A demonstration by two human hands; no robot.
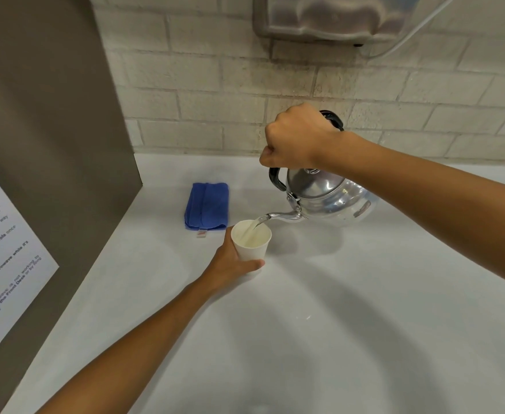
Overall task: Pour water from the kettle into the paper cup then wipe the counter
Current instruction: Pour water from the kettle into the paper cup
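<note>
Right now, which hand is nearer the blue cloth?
Left. The left hand holds the paper cup just beside the blue cloth; the right hand grips the kettle handle, farther off.

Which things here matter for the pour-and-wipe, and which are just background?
In the job:
kettle, tilted by the right hand
paper cup, steadied by the left hand
blue cloth, folded on the counter

Not in the job:
wall dispenser
printed notice on the brown panel
</note>
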